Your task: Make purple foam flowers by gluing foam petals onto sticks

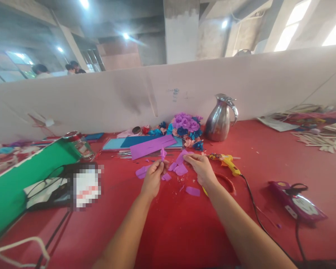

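Note:
My left hand [153, 178] is closed in a pinch around the base of a small rolled purple paper bud [162, 154], which stands upright above the fingertips. To its right, the thumb and fingers of my right hand [203, 169] pinch the edge of a purple paper petal [181, 157]. Loose purple paper pieces [193, 191] lie on the red table around and below both hands. A long purple paper strip [151, 147] rests just beyond them on blue sheets [112, 144]. Beyond the right hand sits a bunch of purple and blue paper flowers [184, 122].
A yellow glue gun [231, 165] with a black cord lies right of my right hand, near an orange-handled tool [229, 183]. Farther right is a purple power strip [296, 203]. A metal jug [218, 121] stands behind. Left are a glass jar [82, 147] and a green board [19, 186].

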Motion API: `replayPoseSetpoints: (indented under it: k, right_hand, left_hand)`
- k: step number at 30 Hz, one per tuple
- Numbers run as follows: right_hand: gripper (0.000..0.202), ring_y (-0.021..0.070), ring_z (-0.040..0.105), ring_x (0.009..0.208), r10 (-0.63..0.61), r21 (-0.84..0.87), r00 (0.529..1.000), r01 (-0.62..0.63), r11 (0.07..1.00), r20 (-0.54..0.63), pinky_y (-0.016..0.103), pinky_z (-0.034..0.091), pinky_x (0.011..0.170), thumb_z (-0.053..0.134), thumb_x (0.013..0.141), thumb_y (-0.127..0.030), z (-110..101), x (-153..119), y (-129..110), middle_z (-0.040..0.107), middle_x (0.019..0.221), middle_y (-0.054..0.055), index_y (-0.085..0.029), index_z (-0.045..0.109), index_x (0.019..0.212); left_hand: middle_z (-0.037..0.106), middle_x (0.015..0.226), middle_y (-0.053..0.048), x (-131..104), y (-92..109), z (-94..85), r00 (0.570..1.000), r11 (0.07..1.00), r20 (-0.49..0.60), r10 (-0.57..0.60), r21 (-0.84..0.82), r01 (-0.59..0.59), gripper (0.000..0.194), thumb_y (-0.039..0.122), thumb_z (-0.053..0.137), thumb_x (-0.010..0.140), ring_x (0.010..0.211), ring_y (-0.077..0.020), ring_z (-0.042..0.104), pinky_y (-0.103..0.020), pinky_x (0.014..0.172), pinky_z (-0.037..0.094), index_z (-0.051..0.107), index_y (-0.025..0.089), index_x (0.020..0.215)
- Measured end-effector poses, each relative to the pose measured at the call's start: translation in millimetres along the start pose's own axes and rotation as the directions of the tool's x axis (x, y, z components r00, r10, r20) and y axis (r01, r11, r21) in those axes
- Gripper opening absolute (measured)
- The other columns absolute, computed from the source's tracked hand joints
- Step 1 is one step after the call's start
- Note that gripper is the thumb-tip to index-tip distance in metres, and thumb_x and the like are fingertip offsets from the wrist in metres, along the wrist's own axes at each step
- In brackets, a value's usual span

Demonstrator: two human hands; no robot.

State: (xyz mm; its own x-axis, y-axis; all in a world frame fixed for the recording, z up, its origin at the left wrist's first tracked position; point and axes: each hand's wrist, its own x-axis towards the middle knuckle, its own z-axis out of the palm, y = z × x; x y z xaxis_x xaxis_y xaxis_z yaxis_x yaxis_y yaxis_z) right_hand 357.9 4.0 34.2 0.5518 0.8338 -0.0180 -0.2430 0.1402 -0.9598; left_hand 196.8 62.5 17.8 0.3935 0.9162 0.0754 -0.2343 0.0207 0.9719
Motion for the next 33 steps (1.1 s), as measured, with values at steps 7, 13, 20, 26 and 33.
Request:
replayPoseSetpoints:
  k: [7, 13, 20, 26, 33]
  right_hand:
    - [0.029, 0.0111, 0.054, 0.052, 0.008, 0.040, 1.000, -0.007, 0.999, -0.018, 0.024, 0.040, 0.053, 0.077, 0.054, -0.042, 9, -8, -1, 0.063, 0.053, 0.000, -0.015, 0.074, 0.067]
    - [0.031, 0.0132, 0.057, 0.056, -0.040, 0.040, 0.999, 0.040, 0.998, -0.017, 0.025, 0.043, 0.055, 0.074, 0.060, -0.045, 13, -11, 2, 0.069, 0.060, 0.004, -0.016, 0.075, 0.070]
    - [0.030, 0.0131, 0.059, 0.055, -0.012, 0.115, 0.999, 0.015, 0.993, -0.030, 0.025, 0.046, 0.056, 0.076, 0.057, -0.043, 16, -14, -1, 0.070, 0.062, 0.004, -0.016, 0.075, 0.071]
    - [0.027, 0.0123, 0.058, 0.054, -0.039, 0.107, 0.999, 0.043, 0.993, -0.034, 0.025, 0.046, 0.055, 0.073, 0.060, -0.041, 19, -16, 0, 0.069, 0.060, 0.002, -0.016, 0.075, 0.070]
    - [0.026, 0.0130, 0.058, 0.056, -0.036, 0.096, 0.999, 0.038, 0.995, -0.023, 0.025, 0.045, 0.056, 0.071, 0.064, -0.040, 23, -18, 5, 0.068, 0.060, 0.002, -0.016, 0.075, 0.072]
  left_hand:
    - [0.059, 0.068, 0.003, 2, 2, 1.7, 0.997, 0.957, 0.003, -0.078, -0.279, 0.076, 0.023, 0.028, 0.080, 0.067, 0.058, -0.0064, 0.049, -0.018, 0.057, 0.040, 0.061, 0.018, 0.075]
    - [0.063, 0.074, 0.003, 1, -1, 4.1, 0.988, 0.939, 0.020, -0.150, -0.311, 0.149, 0.024, 0.026, 0.083, 0.064, 0.066, -0.0086, 0.057, -0.023, 0.065, 0.046, 0.063, 0.018, 0.074]
    - [0.062, 0.074, 0.002, -1, -6, 8.4, 0.981, 0.931, 0.028, -0.190, -0.312, 0.189, 0.028, 0.031, 0.085, 0.060, 0.068, -0.0089, 0.056, -0.024, 0.065, 0.050, 0.064, 0.016, 0.070]
    - [0.064, 0.075, 0.002, 0, -10, 10.7, 0.980, 0.932, 0.047, -0.193, -0.305, 0.198, 0.025, 0.028, 0.084, 0.062, 0.069, -0.0077, 0.058, -0.023, 0.072, 0.051, 0.065, 0.015, 0.071]
    - [0.065, 0.071, 0.003, 1, -13, 13.1, 0.978, 0.909, 0.048, -0.202, -0.362, 0.206, 0.029, 0.023, 0.086, 0.058, 0.074, -0.0110, 0.063, -0.028, 0.078, 0.051, 0.059, 0.016, 0.064]
